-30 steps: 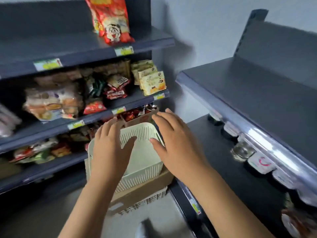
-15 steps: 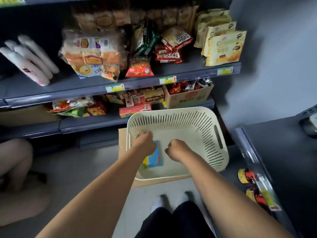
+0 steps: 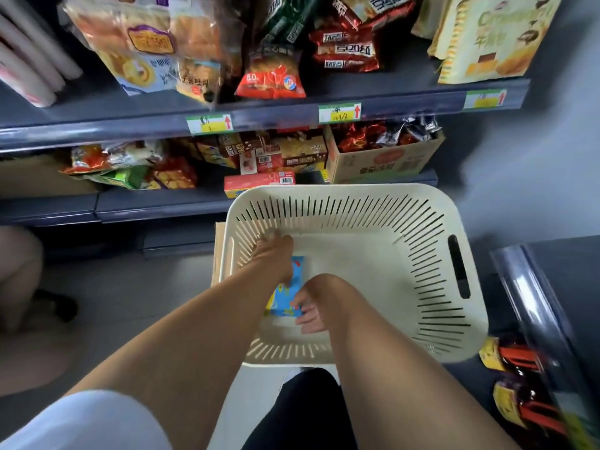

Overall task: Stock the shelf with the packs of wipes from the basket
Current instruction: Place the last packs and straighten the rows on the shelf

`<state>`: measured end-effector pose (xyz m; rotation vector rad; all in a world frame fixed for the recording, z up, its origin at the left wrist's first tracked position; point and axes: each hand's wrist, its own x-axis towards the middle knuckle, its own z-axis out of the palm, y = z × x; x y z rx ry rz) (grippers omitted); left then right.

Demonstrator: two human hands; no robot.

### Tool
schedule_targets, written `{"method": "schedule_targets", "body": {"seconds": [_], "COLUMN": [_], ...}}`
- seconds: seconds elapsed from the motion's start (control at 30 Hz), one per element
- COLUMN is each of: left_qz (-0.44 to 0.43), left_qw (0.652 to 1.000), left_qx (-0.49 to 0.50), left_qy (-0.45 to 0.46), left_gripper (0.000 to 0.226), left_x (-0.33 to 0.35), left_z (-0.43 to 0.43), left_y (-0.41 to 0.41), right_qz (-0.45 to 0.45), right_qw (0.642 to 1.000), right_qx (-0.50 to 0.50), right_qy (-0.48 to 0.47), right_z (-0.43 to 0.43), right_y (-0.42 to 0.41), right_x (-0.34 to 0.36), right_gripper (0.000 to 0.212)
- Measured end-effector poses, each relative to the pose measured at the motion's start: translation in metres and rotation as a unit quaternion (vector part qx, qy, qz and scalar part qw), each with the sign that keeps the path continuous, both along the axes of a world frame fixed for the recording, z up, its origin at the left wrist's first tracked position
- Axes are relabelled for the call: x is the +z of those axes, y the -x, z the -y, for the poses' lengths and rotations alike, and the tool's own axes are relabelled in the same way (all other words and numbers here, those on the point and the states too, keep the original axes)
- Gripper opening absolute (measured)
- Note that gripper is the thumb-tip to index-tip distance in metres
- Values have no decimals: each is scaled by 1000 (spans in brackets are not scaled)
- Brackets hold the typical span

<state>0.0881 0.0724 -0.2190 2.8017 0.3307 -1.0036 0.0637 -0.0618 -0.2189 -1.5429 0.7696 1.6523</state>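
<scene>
A cream slotted basket [image 3: 454,319] stands on the floor below me. On its bottom lies a blue pack of wipes [image 3: 286,298] with yellow and red print. My left hand [image 3: 276,258] reaches down onto the pack's far end, fingers curled over it and mostly hidden. My right hand [image 3: 310,311] is at the pack's near end, its fingers touching the edge. Both forearms hide part of the pack.
A dark shelf unit [image 3: 292,115] packed with snack bags and boxes rises right behind the basket. A second dark shelf [image 3: 552,287] with a clear rail juts in at the right, with bottles [image 3: 516,358] below. A cardboard piece [image 3: 218,251] lies under the basket. Another person's leg [image 3: 19,264] shows at left.
My head tipped down from the shelves to the basket. Both hands went from above the basket rim down inside it and now close in on the two ends of the blue pack.
</scene>
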Motion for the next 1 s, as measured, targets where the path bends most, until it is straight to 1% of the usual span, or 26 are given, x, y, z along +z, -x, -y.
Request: {"method": "schedule_targets", "body": {"seconds": [0.03, 0.1, 0.17, 0.2, 0.23, 0.3, 0.33, 0.4, 0.47, 0.53, 0.63, 0.67, 0.73, 0.8, 0.9, 1.0], "left_qz": [1, 1, 0, -2, -3, -9, -3, 35, 85, 134, 211, 233, 269, 298, 319, 347], "left_qw": [1000, 1000, 999, 997, 995, 984, 972, 950, 935, 919, 890, 883, 865, 842, 781, 721], "left_qx": [-1, 13, 37, 58, 77, 133, 172, 228, 240, 228, 206, 194, 170, 147, 166, 173], "left_qy": [1, 18, 38, 52, 68, 121, 157, 209, 246, 292, 347, 358, 388, 425, 511, 575], "left_gripper": [111, 99, 85, 80, 73, 56, 47, 30, 19, 14, 13, 15, 19, 16, 13, 18], "left_x": [2, 6, 10, 12, 15, 27, 38, 66, 104, 148, 220, 244, 287, 329, 387, 436], "left_z": [-1, -2, -3, -2, -1, 3, 6, 13, 23, 34, 59, 71, 95, 120, 154, 179], "left_y": [-3, -8, -12, -14, -16, -17, -16, -14, -13, -9, 2, 7, 16, 27, 55, 96], "right_qz": [-6, -8, -2, 6, 23, 67, 89, 143, 225, 316, 460, 511, 583, 646, 734, 792], "right_qw": [1000, 997, 986, 975, 961, 916, 892, 862, 837, 804, 766, 745, 699, 644, 569, 506], "right_qx": [-22, -79, -166, -220, -275, -389, -434, -479, -497, -502, -449, -428, -411, -404, -350, -318], "right_qy": [-10, -23, -21, -22, -34, -75, -89, -83, -50, -41, -4, 15, 38, 73, 122, 120], "right_z": [2, 3, 4, 6, 8, 17, 24, 40, 61, 83, 113, 123, 142, 157, 174, 194], "right_y": [1, 1, 0, 0, -2, -5, -6, -7, -3, 9, 31, 37, 49, 65, 97, 130], "right_x": [-3, -9, -8, -9, -4, 11, 24, 58, 100, 150, 222, 243, 283, 321, 374, 414], "right_gripper": [17, 19, 12, 7, 7, 23, 27, 22, 23, 18, 20, 21, 20, 18, 27, 33]}}
